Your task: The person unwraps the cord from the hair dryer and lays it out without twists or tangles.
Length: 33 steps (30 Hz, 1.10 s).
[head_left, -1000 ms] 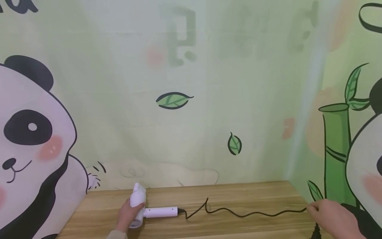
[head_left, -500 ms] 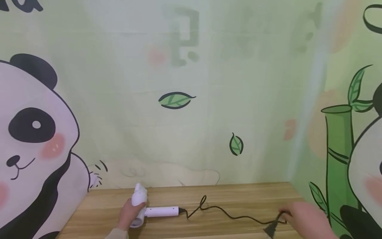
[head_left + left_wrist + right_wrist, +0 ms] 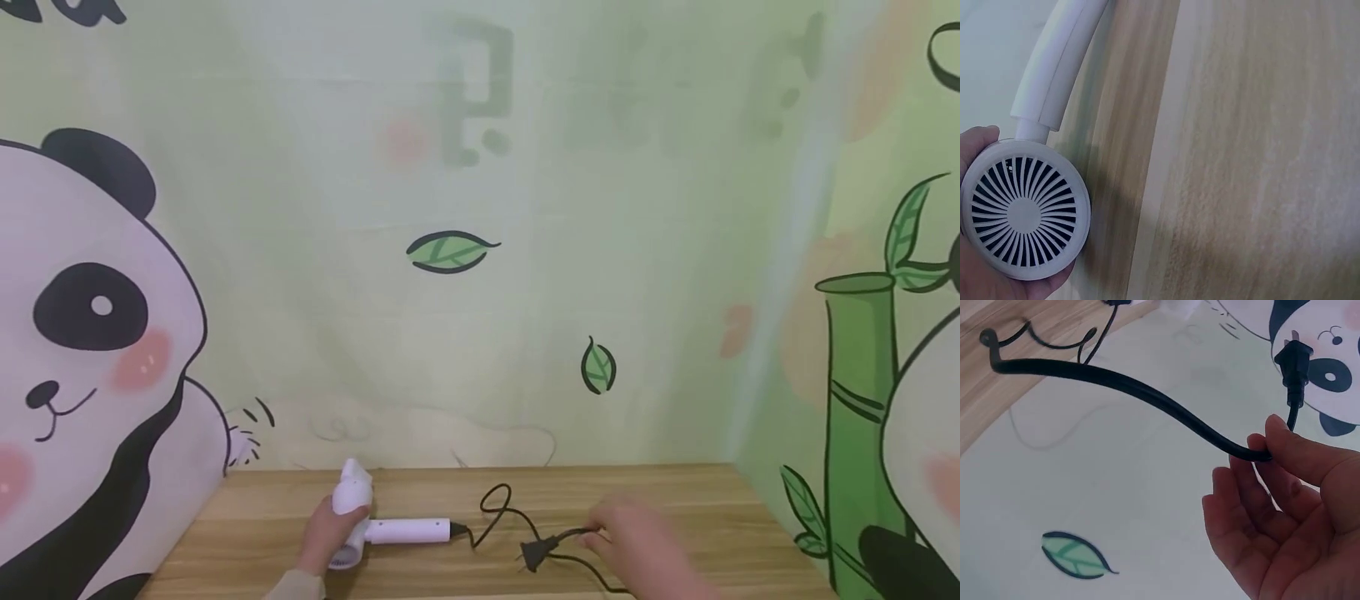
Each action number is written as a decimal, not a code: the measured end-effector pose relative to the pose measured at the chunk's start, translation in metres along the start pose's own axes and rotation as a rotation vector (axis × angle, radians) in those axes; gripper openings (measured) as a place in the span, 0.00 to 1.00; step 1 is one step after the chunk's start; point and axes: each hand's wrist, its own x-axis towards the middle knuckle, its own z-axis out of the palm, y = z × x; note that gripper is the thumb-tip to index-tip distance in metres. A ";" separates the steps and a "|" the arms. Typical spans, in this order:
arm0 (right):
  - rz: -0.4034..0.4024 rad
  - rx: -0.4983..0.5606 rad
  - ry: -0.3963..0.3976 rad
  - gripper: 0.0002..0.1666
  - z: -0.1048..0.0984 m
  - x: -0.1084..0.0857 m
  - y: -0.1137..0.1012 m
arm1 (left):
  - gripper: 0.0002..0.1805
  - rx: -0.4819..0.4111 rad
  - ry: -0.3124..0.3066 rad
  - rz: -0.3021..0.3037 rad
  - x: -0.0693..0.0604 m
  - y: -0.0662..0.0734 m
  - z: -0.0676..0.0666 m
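A big black-and-white panda (image 3: 105, 375) is drawn on the left side. Two green leaves (image 3: 450, 252) are on the pale green wall (image 3: 337, 317) in the middle. Green bamboo (image 3: 861, 417) stands at the right. A brown wooden table (image 3: 420, 575) is at the bottom.

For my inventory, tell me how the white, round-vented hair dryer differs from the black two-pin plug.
Size: the white hair dryer is much larger than the black two-pin plug.
Shape: the dryer has a handle; the plug, two prongs.
Hold: the left hand grips the dryer; the right hand pinches the plug's black cord, not the plug.
Shared: both attach to black cord.
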 end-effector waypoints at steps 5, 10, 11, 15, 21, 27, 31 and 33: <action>-0.082 0.071 -0.037 0.11 0.015 0.007 -0.013 | 0.39 0.009 -0.003 0.017 -0.001 -0.003 -0.003; -0.132 0.112 -0.070 0.13 0.036 0.017 -0.023 | 0.39 0.040 0.002 0.015 -0.003 -0.006 -0.002; -0.147 0.119 -0.063 0.13 0.042 0.019 -0.024 | 0.39 0.045 0.005 0.013 -0.004 -0.006 -0.002; -0.219 0.134 -0.027 0.12 0.065 0.026 -0.029 | 0.38 0.064 0.014 0.004 -0.005 -0.009 -0.002; -0.217 0.075 -0.034 0.17 0.099 0.036 -0.036 | 0.37 0.064 0.007 -0.018 -0.005 -0.009 -0.003; -0.177 -0.001 -0.044 0.19 0.124 0.044 -0.039 | 0.36 0.078 0.019 -0.006 -0.003 -0.009 -0.002; -0.169 -0.026 -0.071 0.16 0.135 0.048 -0.043 | 0.43 0.089 0.002 -0.025 -0.001 -0.009 -0.001; -0.169 -0.028 -0.087 0.16 0.143 0.049 -0.044 | 0.47 0.082 -0.019 -0.050 0.000 -0.008 -0.002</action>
